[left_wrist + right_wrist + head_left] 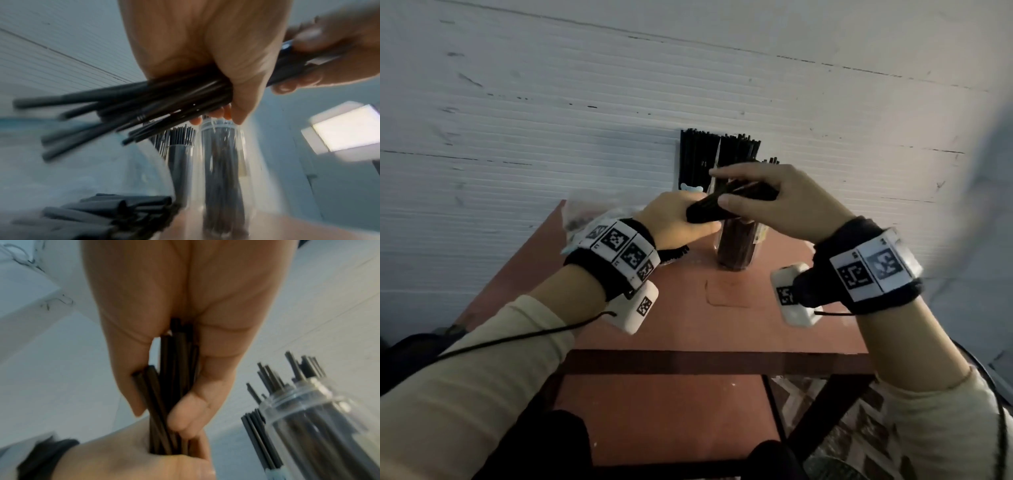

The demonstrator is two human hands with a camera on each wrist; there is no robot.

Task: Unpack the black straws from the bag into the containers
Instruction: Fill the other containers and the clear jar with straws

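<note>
Bundle of thin black plastic straws [726, 202] held level above clear plastic jar [736, 246] on red-brown table [688, 308]. Left hand [674, 219] wrapped round one end, right hand [774, 198] pinching the other. Ends splayed unevenly. Risk: loose straws slipping out, catching jar rim, tipping the narrow jar. Clear bag [589, 216] at left.

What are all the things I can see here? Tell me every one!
bundle of straws: one bunch, black, held in both hands above the table
clear jar: one, see-through, full of black straws, mid-table
straw containers: at least two, filled with black straws, by the wall
bag: one, clear plastic, table's left side
table: one, reddish-brown
wall: white, ribbed
left hand: grips the bundle's left end
right hand: grips its right end
</note>
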